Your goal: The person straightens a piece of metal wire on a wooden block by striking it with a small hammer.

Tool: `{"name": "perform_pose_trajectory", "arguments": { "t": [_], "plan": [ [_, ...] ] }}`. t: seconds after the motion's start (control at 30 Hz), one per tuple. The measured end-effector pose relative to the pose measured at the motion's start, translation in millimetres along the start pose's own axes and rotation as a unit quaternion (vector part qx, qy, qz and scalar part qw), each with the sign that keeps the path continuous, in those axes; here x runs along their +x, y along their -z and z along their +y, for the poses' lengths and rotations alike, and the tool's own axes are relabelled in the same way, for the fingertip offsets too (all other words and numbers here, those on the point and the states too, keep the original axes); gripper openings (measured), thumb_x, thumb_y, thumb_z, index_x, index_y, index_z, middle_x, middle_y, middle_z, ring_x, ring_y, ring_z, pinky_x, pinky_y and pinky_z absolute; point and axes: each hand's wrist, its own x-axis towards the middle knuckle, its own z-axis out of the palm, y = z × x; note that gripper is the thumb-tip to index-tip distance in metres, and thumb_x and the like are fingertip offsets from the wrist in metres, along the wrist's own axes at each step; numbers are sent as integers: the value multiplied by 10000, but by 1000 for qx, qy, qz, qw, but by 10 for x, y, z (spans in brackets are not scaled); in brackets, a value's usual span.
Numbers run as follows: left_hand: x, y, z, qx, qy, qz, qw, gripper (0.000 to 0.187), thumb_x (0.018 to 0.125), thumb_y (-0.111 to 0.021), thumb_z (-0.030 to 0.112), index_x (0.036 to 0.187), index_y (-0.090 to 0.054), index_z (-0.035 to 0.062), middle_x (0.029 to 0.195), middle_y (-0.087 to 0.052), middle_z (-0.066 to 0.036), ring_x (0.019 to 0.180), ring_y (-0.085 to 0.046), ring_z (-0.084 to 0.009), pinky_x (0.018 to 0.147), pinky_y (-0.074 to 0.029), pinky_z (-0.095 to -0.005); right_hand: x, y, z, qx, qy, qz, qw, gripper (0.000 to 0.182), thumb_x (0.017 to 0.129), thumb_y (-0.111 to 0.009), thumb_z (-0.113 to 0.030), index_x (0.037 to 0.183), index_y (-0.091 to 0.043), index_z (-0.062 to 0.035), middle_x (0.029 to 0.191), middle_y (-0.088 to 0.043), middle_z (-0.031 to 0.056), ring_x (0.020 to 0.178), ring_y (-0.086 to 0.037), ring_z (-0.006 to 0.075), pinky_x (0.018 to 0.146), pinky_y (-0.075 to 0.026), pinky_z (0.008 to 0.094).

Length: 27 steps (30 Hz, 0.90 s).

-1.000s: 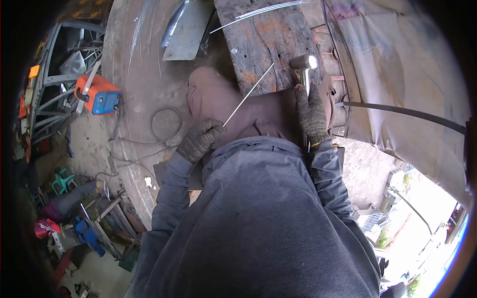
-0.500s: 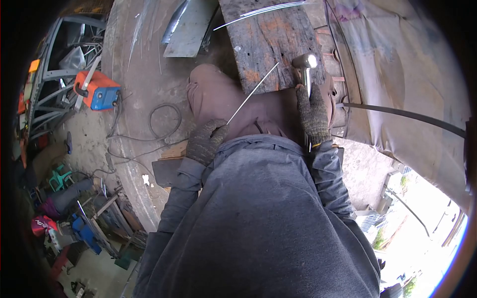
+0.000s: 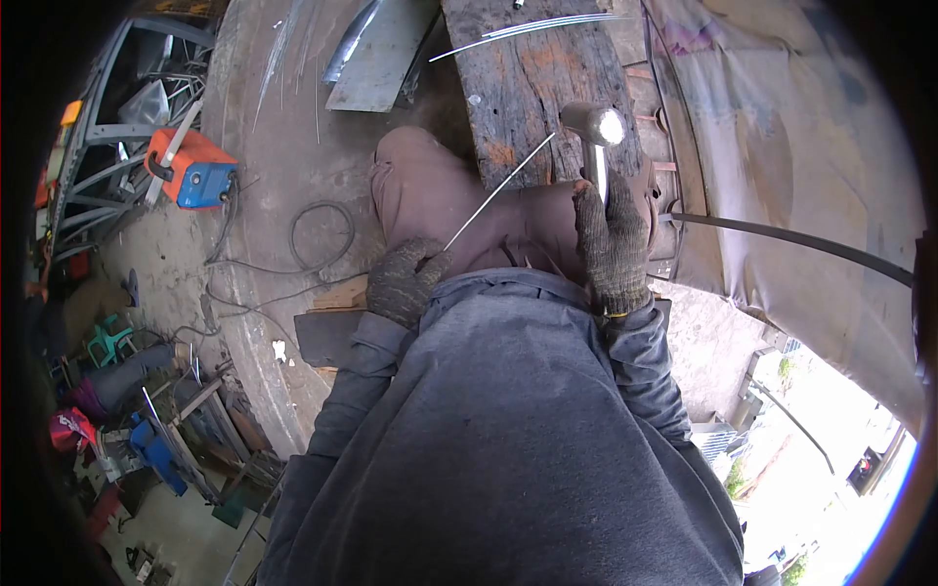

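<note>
My left hand (image 3: 403,281), in a dark knitted glove, is closed around the lower end of a thin metal rod (image 3: 500,190). The rod slants up to the right over my lap, its tip near the edge of a worn wooden board (image 3: 532,88). My right hand (image 3: 614,249), gloved too, grips the shiny handle of a metal hammer (image 3: 589,124), its head raised over the right part of the board. Several thin rods (image 3: 528,32) lie across the board's far part.
Metal sheets (image 3: 376,68) lie beyond my left knee. An orange and blue machine (image 3: 191,168) stands at the left, with a looped cable (image 3: 322,239) on the ground. A grey tarp (image 3: 782,146) hangs at the right. A person's leg (image 3: 137,379) shows at the lower left.
My right hand and the hammer have come up closer to the camera, and the hammer head looks larger. The rod in my left hand has shifted slightly.
</note>
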Motion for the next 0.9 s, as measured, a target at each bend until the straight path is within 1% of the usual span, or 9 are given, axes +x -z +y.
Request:
{"name": "perform_pose_trajectory", "arguments": {
  "t": [0.1,0.17,0.2,0.33,0.43,0.53,0.6,0.73,0.9],
  "plan": [
    [8,3,16,-1,13,-9,1000,228,840,-737,219,951,-706,23,909,-692,-149,835,-671,-283,762,-518,-378,-17,-29,-21,-1,24,-21,999,344,974,-623,-220,1253,-576,-25,1001,-680,133,899,-656,204,792,-510,322],
    [3,-14,-8,23,-30,9,999,210,842,-724,221,933,-706,32,894,-683,-145,818,-661,-294,751,-512,-390,-36,-94,30,-10,62,-31,998,299,983,-614,-252,1171,-603,-19,914,-662,107,816,-634,164,715,-501,293],
    [9,-15,-13,22,-30,10,999,210,842,-724,221,933,-706,32,894,-683,-145,818,-661,-294,751,-512,-390,-46,-74,22,-43,52,-60,996,316,988,-603,-235,1209,-583,-10,970,-672,143,888,-653,222,779,-507,332],
    [26,-13,-17,53,-42,9,998,197,847,-696,230,919,-703,47,887,-673,-142,809,-647,-318,745,-505,-407,2,-88,164,-47,38,-77,995,326,991,-596,-223,1236,-573,-10,983,-673,150,900,-653,231,797,-502,337],
    [12,-18,-21,56,-45,9,997,198,847,-688,235,919,-703,52,891,-671,-143,814,-643,-326,748,-503,-412,-14,-40,84,-13,10,-93,995,319,991,-593,-212,1236,-580,-8,987,-673,161,900,-653,236,790,-502,327],
    [-11,-43,-58,72,-50,21,996,201,845,-688,239,925,-704,56,909,-673,-145,835,-645,-329,758,-504,-414,-67,-96,171,108,7,-87,990,300,990,-593,-206,1214,-592,-7,993,-672,168,898,-656,239,778,-505,324],
    [-7,-55,-58,82,-60,28,994,203,844,-689,242,929,-705,58,922,-675,-146,849,-647,-331,763,-506,-415,-79,-121,130,-51,29,-90,994,349,978,-593,-129,1302,-537,-14,966,-665,62,849,-649,120,684,-508,228],
    [11,-33,-20,87,-59,26,994,206,845,-686,243,952,-708,69,948,-677,-144,870,-649,-337,766,-513,-417,27,-58,-18,-36,14,-100,994,267,988,-596,-213,1172,-611,-20,904,-650,132,799,-629,185,702,-500,319],
    [-13,-25,-36,124,-79,32,989,188,849,-681,238,945,-709,80,948,-682,-129,859,-648,-333,758,-516,-426,11,-68,-265,-43,49,13,998,259,984,-607,-257,1146,-627,-56,743,-585,68,677,-576,103,624,-482,290]
  ]
}}
